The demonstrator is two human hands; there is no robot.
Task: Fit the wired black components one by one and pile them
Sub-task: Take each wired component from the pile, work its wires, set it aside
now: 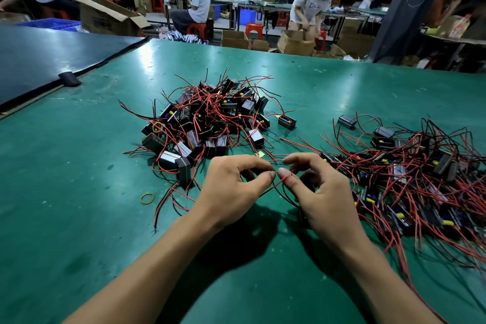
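Between both piles, your left hand (231, 187) and right hand (319, 192) each pinch red wire (276, 186); keep lead taut, guide end squarely before seating component.

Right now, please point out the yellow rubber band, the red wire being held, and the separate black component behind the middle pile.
yellow rubber band (147, 198), head view, on its loop.
red wire (273, 187), head view, mid-length below the thumbs.
separate black component (287, 122), head view, on its body.
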